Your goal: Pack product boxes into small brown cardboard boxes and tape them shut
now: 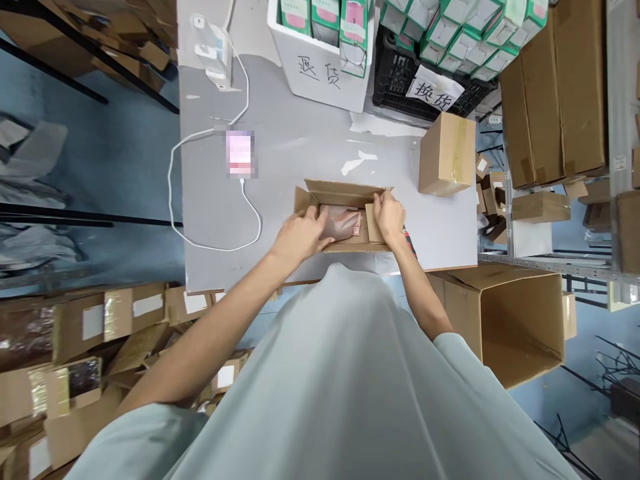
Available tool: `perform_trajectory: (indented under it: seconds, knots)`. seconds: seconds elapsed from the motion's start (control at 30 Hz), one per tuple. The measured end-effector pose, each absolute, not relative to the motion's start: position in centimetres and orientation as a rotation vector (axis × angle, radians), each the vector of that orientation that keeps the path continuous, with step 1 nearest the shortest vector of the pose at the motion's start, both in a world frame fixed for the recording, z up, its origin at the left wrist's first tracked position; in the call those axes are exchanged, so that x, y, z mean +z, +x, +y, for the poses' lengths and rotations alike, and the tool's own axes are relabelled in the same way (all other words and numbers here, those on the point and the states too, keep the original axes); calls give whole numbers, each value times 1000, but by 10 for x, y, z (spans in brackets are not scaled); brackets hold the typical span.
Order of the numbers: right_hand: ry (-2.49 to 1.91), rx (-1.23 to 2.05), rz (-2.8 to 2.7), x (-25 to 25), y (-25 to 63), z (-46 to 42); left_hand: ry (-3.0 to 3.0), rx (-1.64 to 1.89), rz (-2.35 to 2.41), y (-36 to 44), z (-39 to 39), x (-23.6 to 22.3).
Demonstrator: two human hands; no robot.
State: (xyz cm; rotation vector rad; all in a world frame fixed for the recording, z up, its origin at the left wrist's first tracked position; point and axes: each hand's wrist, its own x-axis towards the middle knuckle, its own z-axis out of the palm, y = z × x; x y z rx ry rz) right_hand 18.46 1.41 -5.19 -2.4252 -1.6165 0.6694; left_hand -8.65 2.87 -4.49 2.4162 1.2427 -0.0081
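An open cardboard box [353, 189] stands on the table near its front edge, flaps up. Inside lies a pinkish, translucent packet [341, 223] with a small red-and-white label. My left hand [303, 235] is over the box's left end, thumb and fingers apart, fingertips at the packet's left side. At the right end my right hand [390, 215] has its fingers curled on the box's right flap [373, 224]. Beside my right wrist a red-and-black object [409, 243] shows, mostly hidden by the arm.
On the grey table [300, 150] are a phone [240, 153] with a white cable, a power strip [214, 52] and a closed carton [447, 155]. A white bin [320, 77] and black crate [400, 73] hold green boxes. A large open carton [523, 320] stands at right.
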Motion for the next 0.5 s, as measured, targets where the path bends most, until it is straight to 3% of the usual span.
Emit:
perform_trajectory:
  seconds: [0.17, 0.3, 0.4, 0.5]
  knots:
    - [-1872, 1015, -2286, -63, 157, 14, 2337, 14, 1159, -85, 48, -48]
    - [-1669, 1299, -2475, -73, 142, 31, 2391, -32, 1061, -73, 50, -60]
    - [-1633, 1548, -2483, -72, 135, 41, 2341, -299, 1083, -61, 50, -64]
    - [-1899, 1577, -2333, -70, 130, 47, 2185, -645, 1113, -47, 51, -65]
